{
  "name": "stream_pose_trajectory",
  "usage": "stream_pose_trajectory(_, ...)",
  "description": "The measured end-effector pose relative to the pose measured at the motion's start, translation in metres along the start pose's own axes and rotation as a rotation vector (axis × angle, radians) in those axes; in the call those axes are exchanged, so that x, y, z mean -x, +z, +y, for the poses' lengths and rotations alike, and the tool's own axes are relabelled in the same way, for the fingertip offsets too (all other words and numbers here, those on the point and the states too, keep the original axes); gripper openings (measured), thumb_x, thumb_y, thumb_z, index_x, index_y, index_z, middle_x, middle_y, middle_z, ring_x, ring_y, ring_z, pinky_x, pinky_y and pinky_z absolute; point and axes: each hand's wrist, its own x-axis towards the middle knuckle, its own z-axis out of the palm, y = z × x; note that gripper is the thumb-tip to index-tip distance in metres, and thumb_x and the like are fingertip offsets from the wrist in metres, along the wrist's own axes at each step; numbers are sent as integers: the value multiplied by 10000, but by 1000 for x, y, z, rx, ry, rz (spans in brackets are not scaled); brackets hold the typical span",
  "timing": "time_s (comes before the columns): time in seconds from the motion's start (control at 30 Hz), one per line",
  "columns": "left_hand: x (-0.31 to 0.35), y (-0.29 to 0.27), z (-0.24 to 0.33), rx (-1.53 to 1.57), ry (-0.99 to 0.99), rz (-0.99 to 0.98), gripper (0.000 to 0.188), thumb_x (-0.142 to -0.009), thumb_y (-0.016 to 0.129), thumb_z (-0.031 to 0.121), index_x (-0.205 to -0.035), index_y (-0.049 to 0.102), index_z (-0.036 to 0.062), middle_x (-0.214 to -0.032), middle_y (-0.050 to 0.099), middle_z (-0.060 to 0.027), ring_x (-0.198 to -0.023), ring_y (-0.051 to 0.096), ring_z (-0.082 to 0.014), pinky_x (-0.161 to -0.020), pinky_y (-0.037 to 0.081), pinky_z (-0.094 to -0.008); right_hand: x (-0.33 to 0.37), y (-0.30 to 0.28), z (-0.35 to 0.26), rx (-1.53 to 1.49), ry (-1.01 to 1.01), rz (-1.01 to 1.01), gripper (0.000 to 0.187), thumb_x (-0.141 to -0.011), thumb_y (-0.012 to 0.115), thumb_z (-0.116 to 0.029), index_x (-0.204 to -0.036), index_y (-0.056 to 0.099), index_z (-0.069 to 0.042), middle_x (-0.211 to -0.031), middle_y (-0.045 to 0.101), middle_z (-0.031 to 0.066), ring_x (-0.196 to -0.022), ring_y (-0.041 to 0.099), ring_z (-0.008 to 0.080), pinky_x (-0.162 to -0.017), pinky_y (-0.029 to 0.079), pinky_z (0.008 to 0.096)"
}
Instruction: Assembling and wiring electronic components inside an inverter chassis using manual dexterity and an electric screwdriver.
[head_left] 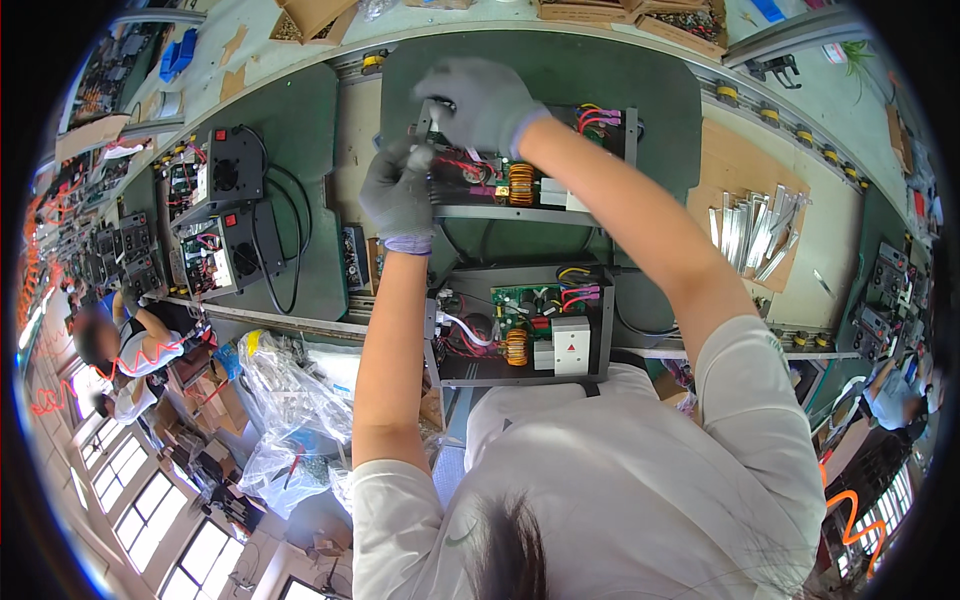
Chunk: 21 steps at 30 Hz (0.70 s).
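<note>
Both of my hands wear grey gloves and meet at the left end of an open power-supply chassis on a dark green board. My right hand reaches over from the far side, its fingers curled at the end panel around something I cannot make out. Just below, my left hand is closed at the same corner, and what its fingertips pinch is hidden. Inside this chassis show a copper coil, red wires and a circuit board. A second open chassis stands nearer me, with a white block and another coil.
Two black units with cables stand on a green board at left. On the right, silvery metal strips lie on cardboard. Boxes of small parts line the far edge. A plastic-wrapped bundle is at lower left. Other people work at both sides.
</note>
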Motion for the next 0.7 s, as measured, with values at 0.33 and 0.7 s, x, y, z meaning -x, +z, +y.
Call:
stream_pose_trajectory(0.33, -8, -9, -1, -27, -166, -117, 353, -903, 762, 360, -925, 719, 10, -810, 678, -23, -723, 576, -83, -666, 458, -234, 44, 14, -48, -117, 333, 48, 229, -843, 690, -336, -1011, 711, -180, -899, 691, 101, -870, 669, 344, -752, 533, 477)
stream_pose_trajectory(0.7, 5, 2, -19, -408, 20, 16, 303, -1021, 490, 193, -1200, 649, 7, -1033, 681, -105, -948, 622, -168, -874, 494, -301, 32, 29, -15, -270, 613, -161, 196, -830, 686, -359, -933, 789, -228, -953, 752, 66, -900, 707, 287, -820, 554, 419)
